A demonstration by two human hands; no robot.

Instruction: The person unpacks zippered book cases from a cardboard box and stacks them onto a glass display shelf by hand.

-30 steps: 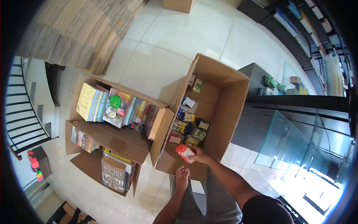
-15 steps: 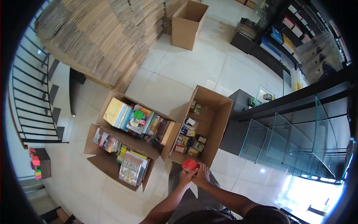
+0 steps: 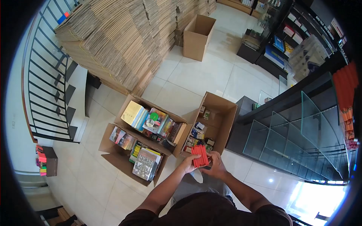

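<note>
Between my two hands is a bundle of slim red packets (image 3: 200,156), their narrow edges side by side; the exact kind is too small to make out. My left hand (image 3: 186,164) grips the bundle's left side. At its right side, the fingers of my right hand (image 3: 215,166) are closed against it. Both hands are over the near end of an open cardboard box (image 3: 224,116). Small boxes and packets (image 3: 198,132) lie inside that box, partly hidden behind the red bundle.
Left of my hands, an open two-part carton (image 3: 113,156) holds books, including a grey one (image 3: 145,165). A tall cardboard box (image 3: 194,45) stands by stacked flattened cardboard (image 3: 120,41). Glass shelves (image 3: 279,132) flank my right. A stair railing (image 3: 49,90) is far left.
My hands have moved forward and apart, and the red bundle now shows as a row of edges instead of a compact rounded shape. The camera view has shifted.
</note>
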